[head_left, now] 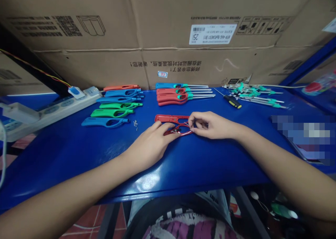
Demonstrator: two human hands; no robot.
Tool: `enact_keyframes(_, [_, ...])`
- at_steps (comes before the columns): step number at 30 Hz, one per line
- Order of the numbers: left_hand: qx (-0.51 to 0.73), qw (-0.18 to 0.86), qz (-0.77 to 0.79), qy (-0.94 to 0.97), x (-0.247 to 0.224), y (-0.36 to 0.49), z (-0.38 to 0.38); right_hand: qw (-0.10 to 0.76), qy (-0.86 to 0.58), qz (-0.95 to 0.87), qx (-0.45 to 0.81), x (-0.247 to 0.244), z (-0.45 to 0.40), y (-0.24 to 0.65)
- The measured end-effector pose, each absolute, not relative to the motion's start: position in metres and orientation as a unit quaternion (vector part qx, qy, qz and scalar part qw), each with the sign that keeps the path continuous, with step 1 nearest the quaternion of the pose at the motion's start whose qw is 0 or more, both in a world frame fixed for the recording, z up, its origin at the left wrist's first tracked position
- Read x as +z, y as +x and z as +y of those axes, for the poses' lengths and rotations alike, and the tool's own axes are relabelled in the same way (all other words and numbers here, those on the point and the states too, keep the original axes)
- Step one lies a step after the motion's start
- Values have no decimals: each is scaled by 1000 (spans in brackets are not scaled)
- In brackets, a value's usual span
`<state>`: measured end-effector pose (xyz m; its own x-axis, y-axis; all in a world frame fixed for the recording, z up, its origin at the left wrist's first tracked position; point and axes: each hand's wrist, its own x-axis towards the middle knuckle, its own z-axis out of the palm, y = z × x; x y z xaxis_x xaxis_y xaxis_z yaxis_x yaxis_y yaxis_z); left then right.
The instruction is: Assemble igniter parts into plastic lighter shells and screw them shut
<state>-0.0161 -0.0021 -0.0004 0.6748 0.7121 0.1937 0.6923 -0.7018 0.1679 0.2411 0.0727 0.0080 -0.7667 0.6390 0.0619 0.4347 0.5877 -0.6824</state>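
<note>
On the blue table (110, 165), two halves of a red lighter casing lie before me. The farther red half (168, 118) rests flat, its right end beside my right fingers. My left hand (149, 146) is closed on the nearer red half (186, 131), thumb and fingers at its left part, where small metal parts show. My right hand (212, 125) is pinched at the right end of that nearer half. Whatever its fingertips hold is too small to make out.
Blue, green and orange casings (112, 113) lie at the left, by small screws (135, 124) and a power strip (52, 109). Red and blue lighters (172, 96) stand behind my hands. A screwdriver (232, 100) and teal-tipped rods (259, 95) are at the right. Cardboard (105, 64) backs the table.
</note>
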Motion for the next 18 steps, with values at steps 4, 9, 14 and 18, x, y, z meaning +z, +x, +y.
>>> enact_keyframes(4, [114, 27, 380, 918, 0, -16, -2, 153, -307, -882, 324, 7, 72, 238])
enact_keyframes(9, [105, 16, 378, 920, 0, -15, -2, 158, -299, -891, 303, 8, 71, 237])
enact_keyframes(14, [113, 12, 387, 915, -2, -15, -2, 150, -294, -894, 303, 8, 71, 237])
enact_keyframes(18, [176, 47, 412, 893, -1, -17, -2, 149, -277, -901, 298, 6, 72, 239])
